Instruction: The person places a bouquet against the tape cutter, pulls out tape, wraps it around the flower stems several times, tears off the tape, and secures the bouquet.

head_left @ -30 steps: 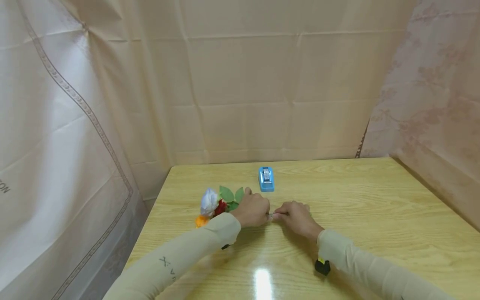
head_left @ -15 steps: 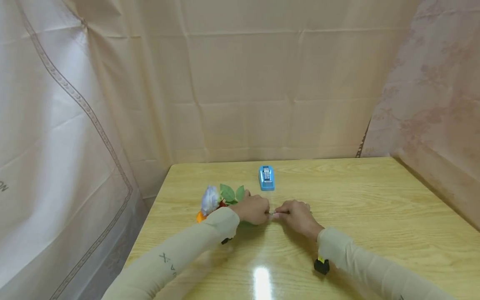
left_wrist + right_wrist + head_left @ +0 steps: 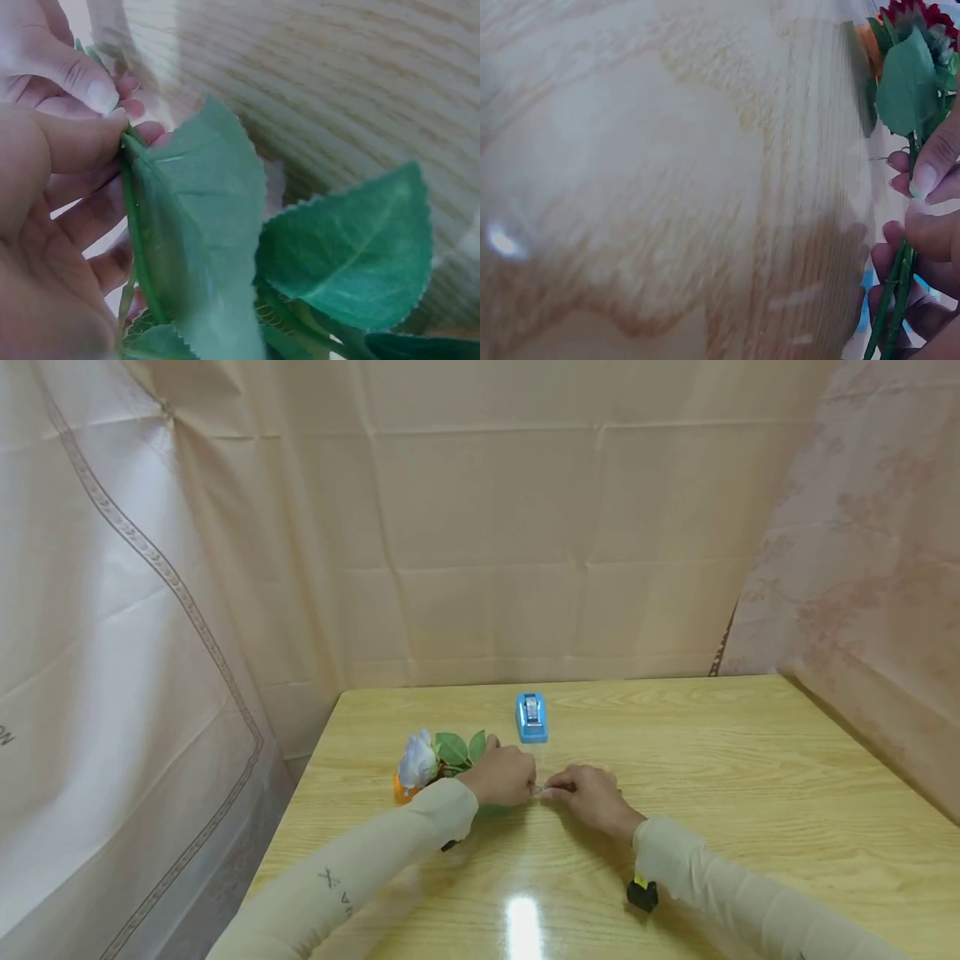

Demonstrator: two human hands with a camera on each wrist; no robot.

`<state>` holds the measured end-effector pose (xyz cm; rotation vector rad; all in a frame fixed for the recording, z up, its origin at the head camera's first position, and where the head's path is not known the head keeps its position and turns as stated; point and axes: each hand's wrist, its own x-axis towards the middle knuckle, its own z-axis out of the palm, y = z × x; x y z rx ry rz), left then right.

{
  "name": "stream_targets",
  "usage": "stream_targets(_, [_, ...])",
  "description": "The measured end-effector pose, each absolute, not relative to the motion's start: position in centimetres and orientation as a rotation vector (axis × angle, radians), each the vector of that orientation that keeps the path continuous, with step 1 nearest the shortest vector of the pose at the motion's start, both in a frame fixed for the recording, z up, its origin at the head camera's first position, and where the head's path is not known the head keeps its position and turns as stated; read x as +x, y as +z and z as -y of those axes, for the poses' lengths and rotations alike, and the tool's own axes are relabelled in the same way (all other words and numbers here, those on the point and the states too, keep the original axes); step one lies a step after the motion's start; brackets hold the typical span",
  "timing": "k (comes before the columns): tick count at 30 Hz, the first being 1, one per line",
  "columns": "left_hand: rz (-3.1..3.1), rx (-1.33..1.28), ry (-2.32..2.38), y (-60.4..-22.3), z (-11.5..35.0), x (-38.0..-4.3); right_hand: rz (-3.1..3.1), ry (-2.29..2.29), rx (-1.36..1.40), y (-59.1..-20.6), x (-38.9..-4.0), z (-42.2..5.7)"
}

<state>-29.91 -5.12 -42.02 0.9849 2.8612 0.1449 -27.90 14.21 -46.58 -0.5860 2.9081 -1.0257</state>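
Observation:
My left hand [image 3: 504,775] grips the green stems [image 3: 133,217] of a small bunch of flowers just below the leaves. Close beside it, my right hand [image 3: 592,797] pinches the same stems lower down, with thumb and fingers nearly touching the left ones. In the right wrist view, stem ends [image 3: 889,307] run down past the right fingers. A pale lilac rose [image 3: 417,760] and an orange flower [image 3: 403,789] lie to the left, partly behind the sleeve. A red flower [image 3: 922,15] shows in the right wrist view. Large green leaves [image 3: 210,202] fill the left wrist view.
On the wooden table [image 3: 712,743], a blue tape dispenser [image 3: 532,718] stands just beyond the hands. Beige cloth [image 3: 480,527] hangs behind the table and along both sides.
The bunch has turned slightly in the hands. Its red flower, seen a second ago in the head view, is now mostly hidden by the left arm. Both hands keep nearly the same place.

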Motion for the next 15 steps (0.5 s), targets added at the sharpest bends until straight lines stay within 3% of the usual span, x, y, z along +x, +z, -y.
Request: stream_targets(15, [-2.993, 1.044, -0.043, -43.1, 4.7, -29.1, -2.920, -0.950, -0.604, -46.2, -28.3, -14.5])
